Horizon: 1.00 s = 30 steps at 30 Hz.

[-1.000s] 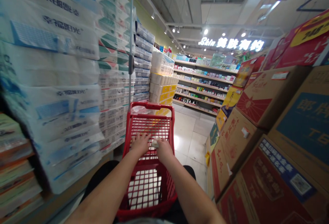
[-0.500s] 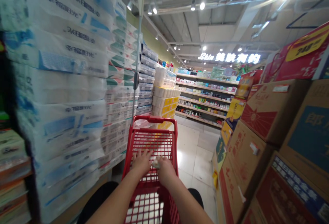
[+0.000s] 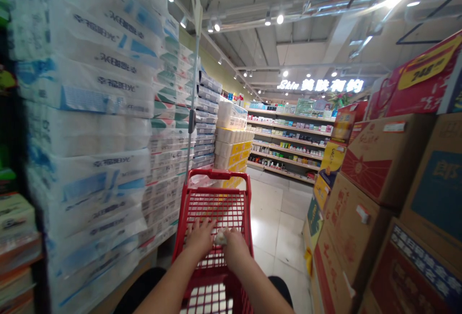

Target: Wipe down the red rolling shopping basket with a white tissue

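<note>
A red shopping cart with a grid-like basket stands directly in front of me. On its grid lies my left hand, fingers spread and holding nothing. Close to its right, my right hand is closed around a small crumpled whitish wad, which pokes out towards the left hand. What the wad is made of I cannot make out. Both forearms reach over the near part of the cart, and my dark-clothed knees show on either side.
Tall stacks of plastic-wrapped paper rolls line the left. Cardboard cartons are piled on the right. A tiled floor aisle leads to stocked shelves under a lit sign. A thin metal pole rises beside the cart's left.
The view has tilted up slightly, so the cart, stacks and shelves sit a little lower. Both hands keep their places on the cart, the right one still gripping the wad.
</note>
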### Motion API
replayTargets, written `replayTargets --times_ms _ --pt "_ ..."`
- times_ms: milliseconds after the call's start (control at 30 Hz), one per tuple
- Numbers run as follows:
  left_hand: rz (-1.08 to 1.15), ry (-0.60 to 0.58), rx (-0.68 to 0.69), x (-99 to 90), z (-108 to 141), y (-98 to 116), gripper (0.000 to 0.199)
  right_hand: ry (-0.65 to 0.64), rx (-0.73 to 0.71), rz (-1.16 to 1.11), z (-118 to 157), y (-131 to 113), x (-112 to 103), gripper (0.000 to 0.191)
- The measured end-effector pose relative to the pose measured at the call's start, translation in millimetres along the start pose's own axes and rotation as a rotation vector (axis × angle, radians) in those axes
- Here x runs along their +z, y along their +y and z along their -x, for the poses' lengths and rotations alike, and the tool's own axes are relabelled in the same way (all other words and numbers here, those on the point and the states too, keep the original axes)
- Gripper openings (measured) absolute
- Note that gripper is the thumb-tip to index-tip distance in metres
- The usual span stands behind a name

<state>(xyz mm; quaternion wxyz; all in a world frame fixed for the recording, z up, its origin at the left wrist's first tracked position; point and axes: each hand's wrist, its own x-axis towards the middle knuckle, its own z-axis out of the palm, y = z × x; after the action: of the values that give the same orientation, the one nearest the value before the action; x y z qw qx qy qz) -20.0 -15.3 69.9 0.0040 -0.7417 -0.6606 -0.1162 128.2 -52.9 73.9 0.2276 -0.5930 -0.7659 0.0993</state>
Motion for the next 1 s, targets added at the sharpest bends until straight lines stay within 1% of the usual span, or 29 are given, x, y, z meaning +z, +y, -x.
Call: replayTargets --times_ms 67,100,200,267,400,433,567,633,733,800,833,933,1000 --pt "0.000 0.012 0.005 2.9 -1 -1 0.059 0.058 0.068 0.028 1 -1 -2 0.039" --pt "-0.001 0.020 0.006 4.4 -2 -1 0.059 0.058 0.074 0.031 1 -1 -2 0.039" --pt "-0.012 0.040 0.009 8.7 -4 -2 0.057 -0.010 -0.009 0.019 1 -2 -3 0.039" --pt "-0.020 0.050 0.014 10.5 -5 -2 0.055 -0.036 -0.029 0.023 1 -2 -3 0.036" --pt "-0.027 0.055 0.033 10.8 -6 -2 0.057 0.022 0.091 0.062 0 1 -7 0.032" --pt "-0.027 0.054 0.037 10.3 -6 -2 0.057 0.027 0.103 0.063 1 1 -8 0.032" --pt "-0.033 0.057 0.035 8.5 -5 0 0.055 -0.067 0.021 0.043 4 -2 -11 0.034" --pt "-0.033 0.055 0.035 7.8 -6 0 0.053 -0.077 0.004 0.042 5 -4 -12 0.033" --pt "-0.028 0.040 0.041 6.1 -6 0 0.055 -0.011 0.079 0.072 2 -2 -12 0.029" --pt "-0.027 0.022 0.035 4.2 -6 0 0.057 -0.005 0.118 0.091 1 0 -11 0.028" --pt "-0.027 0.013 0.029 3.1 -6 1 0.057 -0.023 0.114 0.092 0 1 -10 0.028" --pt "-0.024 -0.004 0.019 1.1 -6 1 0.057 -0.085 0.030 0.071 -2 1 -8 0.030" --pt "-0.017 -0.003 0.025 1.1 -6 0 0.057 -0.077 0.007 0.065 -3 3 -8 0.028"
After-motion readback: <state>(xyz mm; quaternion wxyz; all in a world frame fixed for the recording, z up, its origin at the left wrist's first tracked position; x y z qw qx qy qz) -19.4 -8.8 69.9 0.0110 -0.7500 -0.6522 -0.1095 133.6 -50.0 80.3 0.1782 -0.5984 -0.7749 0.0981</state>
